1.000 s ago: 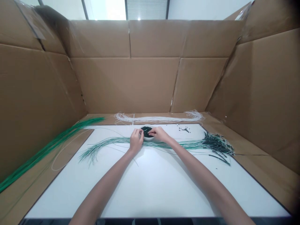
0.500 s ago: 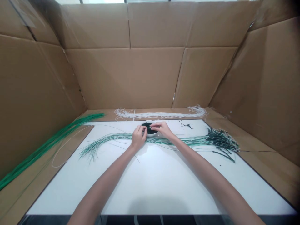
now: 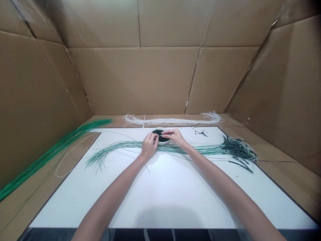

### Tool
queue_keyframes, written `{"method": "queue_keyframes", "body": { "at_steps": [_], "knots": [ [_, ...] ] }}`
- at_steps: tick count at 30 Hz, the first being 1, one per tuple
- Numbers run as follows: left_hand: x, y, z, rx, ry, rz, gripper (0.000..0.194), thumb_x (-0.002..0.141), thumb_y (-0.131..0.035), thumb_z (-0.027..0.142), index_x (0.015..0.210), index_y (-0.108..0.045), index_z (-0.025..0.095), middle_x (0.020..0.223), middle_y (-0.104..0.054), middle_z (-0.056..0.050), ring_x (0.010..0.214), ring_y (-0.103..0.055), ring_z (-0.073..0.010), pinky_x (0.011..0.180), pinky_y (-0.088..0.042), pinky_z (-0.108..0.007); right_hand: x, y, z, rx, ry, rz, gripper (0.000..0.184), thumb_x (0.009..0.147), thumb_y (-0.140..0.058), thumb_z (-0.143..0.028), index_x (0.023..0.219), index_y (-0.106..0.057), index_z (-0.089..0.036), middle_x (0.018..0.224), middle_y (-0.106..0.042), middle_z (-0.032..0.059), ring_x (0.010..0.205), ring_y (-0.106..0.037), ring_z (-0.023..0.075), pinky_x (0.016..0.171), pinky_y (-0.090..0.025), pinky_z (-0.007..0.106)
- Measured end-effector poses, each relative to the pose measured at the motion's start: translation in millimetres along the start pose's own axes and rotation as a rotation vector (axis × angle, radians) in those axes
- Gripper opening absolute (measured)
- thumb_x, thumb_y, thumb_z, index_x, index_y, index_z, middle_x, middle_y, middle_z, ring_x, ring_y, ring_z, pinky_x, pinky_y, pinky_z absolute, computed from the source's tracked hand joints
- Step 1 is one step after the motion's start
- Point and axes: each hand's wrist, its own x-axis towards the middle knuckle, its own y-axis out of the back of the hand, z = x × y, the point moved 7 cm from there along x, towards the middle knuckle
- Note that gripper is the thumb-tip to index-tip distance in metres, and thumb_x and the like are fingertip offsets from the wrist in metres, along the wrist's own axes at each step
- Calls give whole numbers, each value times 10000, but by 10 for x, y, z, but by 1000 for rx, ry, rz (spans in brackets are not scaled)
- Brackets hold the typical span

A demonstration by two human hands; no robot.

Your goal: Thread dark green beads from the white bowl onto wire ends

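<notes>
A white bowl point(image 3: 164, 143) filled with small dark green beads point(image 3: 158, 132) stands near the far edge of the white board. Over its left side, my left hand point(image 3: 149, 144) is closed in a pinch on a thin pale string. My right hand point(image 3: 175, 136) comes in from the other side, fingertips pinched together above the beads; whatever is between them is too small to make out. The two sets of fingertips are almost touching. Beneath both wrists lies a long bundle of green strands point(image 3: 120, 145), its right end covered with dark beaded lengths point(image 3: 239, 149).
Loose dark beads point(image 3: 201, 133) are scattered right of the bowl. A coil of white strings point(image 3: 173, 121) lies behind the board point(image 3: 155, 197). Bright green strands point(image 3: 57, 145) stretch along the left side, beside a looping white string point(image 3: 58, 167). Cardboard walls point(image 3: 140, 80) enclose three sides.
The view has tilted slightly downward. Both hands keep their pinches above the bowl, with hardly any visible movement.
</notes>
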Motion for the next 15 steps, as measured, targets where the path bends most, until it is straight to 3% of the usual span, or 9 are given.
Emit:
{"method": "queue_keyframes", "body": {
  "at_steps": [8,15],
  "knots": [
    [-8,-12,17,96,-41,7,122,824,-411,209,833,-524,165,777,-530,-49,717,-510,-148,683,-421,-273,-36,-39,-159,-260,131,23,128,659,-629,-231,741,-696,-158,729,-673,49,663,-587,153,640,-431,254],
    [-3,2,48,144,-69,16,127,823,-409,206,827,-527,159,767,-538,-54,706,-507,-153,670,-416,-277,-35,-39,-173,-276,139,35,123,670,-622,-231,744,-690,-160,737,-674,48,673,-593,152,649,-431,249]
  ]
}}
